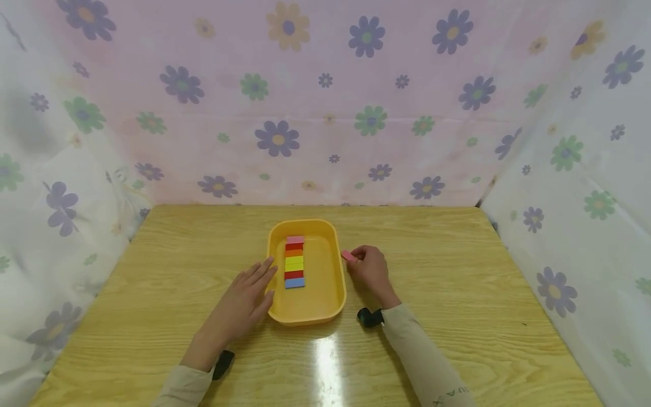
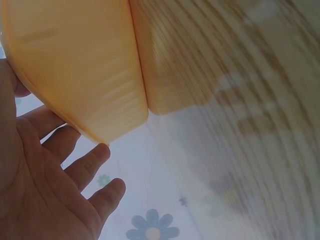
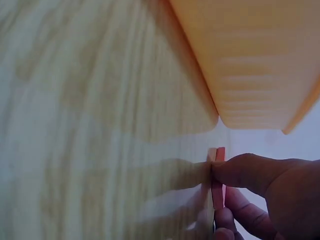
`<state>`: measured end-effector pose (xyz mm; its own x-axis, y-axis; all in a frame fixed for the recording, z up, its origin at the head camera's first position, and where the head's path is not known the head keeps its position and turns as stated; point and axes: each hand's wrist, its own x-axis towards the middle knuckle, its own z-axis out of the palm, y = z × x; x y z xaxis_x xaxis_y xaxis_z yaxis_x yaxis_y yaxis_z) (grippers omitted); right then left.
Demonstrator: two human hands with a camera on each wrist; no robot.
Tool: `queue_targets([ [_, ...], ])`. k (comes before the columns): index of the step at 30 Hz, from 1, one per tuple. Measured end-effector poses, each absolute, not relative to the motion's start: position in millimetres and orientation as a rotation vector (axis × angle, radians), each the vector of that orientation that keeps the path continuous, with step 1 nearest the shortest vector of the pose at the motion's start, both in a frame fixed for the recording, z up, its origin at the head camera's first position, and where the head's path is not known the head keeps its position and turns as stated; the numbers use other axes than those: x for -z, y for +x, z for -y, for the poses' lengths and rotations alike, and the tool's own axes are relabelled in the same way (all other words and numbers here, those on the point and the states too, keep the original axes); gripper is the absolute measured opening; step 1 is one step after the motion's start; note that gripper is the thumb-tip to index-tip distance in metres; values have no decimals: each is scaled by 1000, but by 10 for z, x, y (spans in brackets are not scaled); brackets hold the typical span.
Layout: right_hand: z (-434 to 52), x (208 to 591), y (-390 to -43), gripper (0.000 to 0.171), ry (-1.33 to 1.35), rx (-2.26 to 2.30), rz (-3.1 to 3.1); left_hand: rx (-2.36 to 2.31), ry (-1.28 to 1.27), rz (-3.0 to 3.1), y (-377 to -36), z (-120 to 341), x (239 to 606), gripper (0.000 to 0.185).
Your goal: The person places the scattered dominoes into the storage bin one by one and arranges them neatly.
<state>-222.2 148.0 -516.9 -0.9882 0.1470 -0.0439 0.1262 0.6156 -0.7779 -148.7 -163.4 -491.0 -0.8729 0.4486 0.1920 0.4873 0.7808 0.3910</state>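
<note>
A yellow plastic tray point(image 1: 325, 305) stands on the table with a row of coloured domino blocks point(image 1: 294, 263) inside, along its left half: pink, red, orange, yellow and blue ones. My left hand point(image 1: 244, 305) rests against the tray's left rim, fingers spread and fairly straight; in the left wrist view the fingertips point(image 2: 102, 150) touch the rim. Just outside the right wall, my right hand point(image 1: 370, 271) pinches a pink domino block point(image 1: 348, 256) between thumb and fingers. The right wrist view shows this block point(image 3: 218, 185) held low at the tabletop, apart from the tray.
The wood-grain table point(image 1: 458, 271) extends on both sides of the tray. A flower-printed sheet point(image 1: 325, 113) hangs behind and at both sides. Dark wrist cameras point(image 1: 369, 317) are strapped below both hands.
</note>
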Motion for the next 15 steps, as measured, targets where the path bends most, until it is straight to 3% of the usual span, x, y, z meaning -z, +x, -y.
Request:
queue_targets([
  [15,-1633,5178,-2215,16,-142,-1467,2746,671,-756,2877,-1484,1631,4925,54],
])
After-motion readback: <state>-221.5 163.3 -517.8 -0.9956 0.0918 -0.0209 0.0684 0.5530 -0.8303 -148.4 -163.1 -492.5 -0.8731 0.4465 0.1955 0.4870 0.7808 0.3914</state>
